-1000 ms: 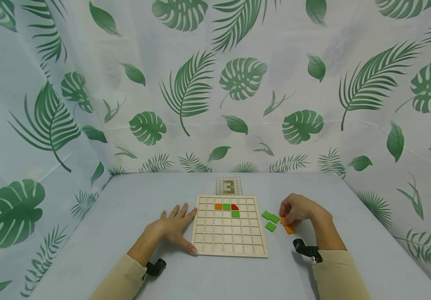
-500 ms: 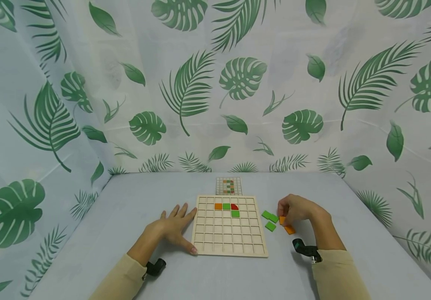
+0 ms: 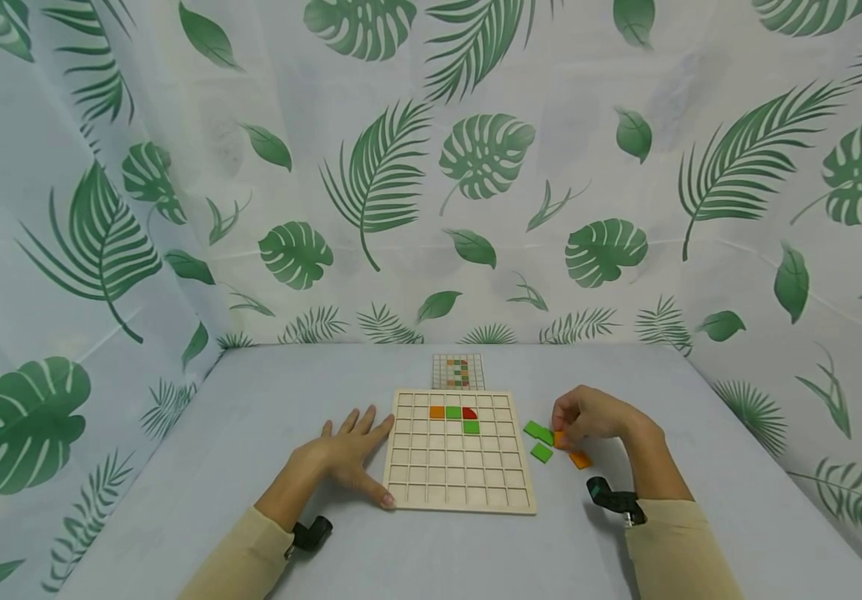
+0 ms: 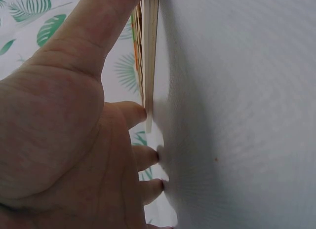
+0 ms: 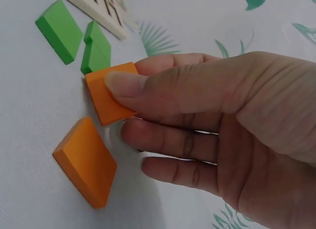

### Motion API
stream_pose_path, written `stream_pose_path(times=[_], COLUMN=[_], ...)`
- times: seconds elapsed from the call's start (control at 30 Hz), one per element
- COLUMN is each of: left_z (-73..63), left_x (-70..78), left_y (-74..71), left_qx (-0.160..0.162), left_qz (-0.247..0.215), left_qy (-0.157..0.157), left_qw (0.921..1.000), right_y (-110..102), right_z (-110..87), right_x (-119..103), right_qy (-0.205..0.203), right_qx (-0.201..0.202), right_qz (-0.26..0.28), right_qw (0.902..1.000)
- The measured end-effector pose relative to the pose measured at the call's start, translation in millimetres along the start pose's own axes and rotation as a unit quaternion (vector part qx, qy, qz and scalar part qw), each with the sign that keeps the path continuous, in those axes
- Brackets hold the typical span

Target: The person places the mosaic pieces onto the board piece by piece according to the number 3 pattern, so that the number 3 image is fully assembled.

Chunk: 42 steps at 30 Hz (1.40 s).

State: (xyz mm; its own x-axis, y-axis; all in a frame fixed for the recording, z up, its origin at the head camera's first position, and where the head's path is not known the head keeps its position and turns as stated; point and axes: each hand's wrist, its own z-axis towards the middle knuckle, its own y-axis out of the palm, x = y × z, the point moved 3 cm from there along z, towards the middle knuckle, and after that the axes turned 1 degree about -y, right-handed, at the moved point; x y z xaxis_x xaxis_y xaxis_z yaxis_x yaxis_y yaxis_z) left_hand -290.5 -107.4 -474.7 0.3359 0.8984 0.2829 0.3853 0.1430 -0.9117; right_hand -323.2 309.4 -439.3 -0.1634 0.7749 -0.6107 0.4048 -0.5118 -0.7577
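Observation:
Between thumb and fingers, my right hand (image 3: 594, 414) pinches an orange square tile (image 5: 101, 103), tilted close over the table. A second orange tile (image 5: 88, 162) lies flat beneath it. Spread out flat, my left hand (image 3: 347, 454) touches the left edge of a wooden grid board (image 3: 438, 479), its thumb at the near corner. In the board's upper rows sit an orange tile (image 3: 438, 412), a green tile (image 3: 453, 412) and a red tile (image 3: 469, 413) with a rounded corner. Another green tile (image 3: 472, 427) sits below the red one.
Green tiles (image 3: 541, 452) lie loose between the board and my right hand. Behind the board is a small grid card (image 3: 438, 372) with a coloured figure like a 3. A leaf-patterned cloth (image 3: 401, 200) rises at the table's back and sides.
My right hand has shifted slightly left with the orange tile, away from the other orange tile. The left hand and the tiles on the board have not moved.

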Motion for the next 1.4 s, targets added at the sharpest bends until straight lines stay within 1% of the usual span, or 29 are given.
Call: stream_pose_path(times=[0.13,0.37,0.43,0.6,0.77,1.0,1.13,1.3,1.4], left_z=[0.5,1.3,1.2,1.8,1.2,1.1,1.2,1.6,2.5], left_x=[-0.8,-0.5,-0.6,-0.2,-0.1,-0.3,-0.3,-1.4,-2.2], left_y=[0.8,2.9,3.3,4.3,4.0,3.8,2.9,2.5,2.6], left_qx=[-0.004,-0.005,-0.004,-0.006,-0.005,-0.006,-0.005,-0.005,-0.003], left_qz=[0.001,0.002,0.002,0.003,0.003,0.003,0.003,0.002,0.004], left_qy=[-0.002,-0.003,-0.004,-0.007,-0.009,-0.010,-0.008,-0.007,-0.007], left_qw=[1.0000,1.0000,1.0000,1.0000,0.9999,0.9999,1.0000,1.0000,1.0000], right_y=[-2.9,-5.3,-5.7,-6.6,-6.9,-5.8,-6.7,-8.2,-8.2], right_z=[-3.0,-3.5,-1.3,5.4,9.1,12.4,13.0,13.7,14.1], right_x=[-4.6,-6.6,-6.7,-8.4,-12.2,-16.0,-17.1,-20.1,-22.7], right_qy=[-0.011,-0.014,-0.021,-0.046,-0.073,-0.086,-0.093,-0.091,-0.089], right_qx=[0.004,0.013,0.024,0.071,0.119,0.177,0.207,0.224,0.229], right_qz=[0.011,0.035,0.038,0.040,0.038,0.035,0.062,0.105,0.121], right_qw=[0.9999,0.9992,0.9988,0.9957,0.9895,0.9797,0.9720,0.9648,0.9617])
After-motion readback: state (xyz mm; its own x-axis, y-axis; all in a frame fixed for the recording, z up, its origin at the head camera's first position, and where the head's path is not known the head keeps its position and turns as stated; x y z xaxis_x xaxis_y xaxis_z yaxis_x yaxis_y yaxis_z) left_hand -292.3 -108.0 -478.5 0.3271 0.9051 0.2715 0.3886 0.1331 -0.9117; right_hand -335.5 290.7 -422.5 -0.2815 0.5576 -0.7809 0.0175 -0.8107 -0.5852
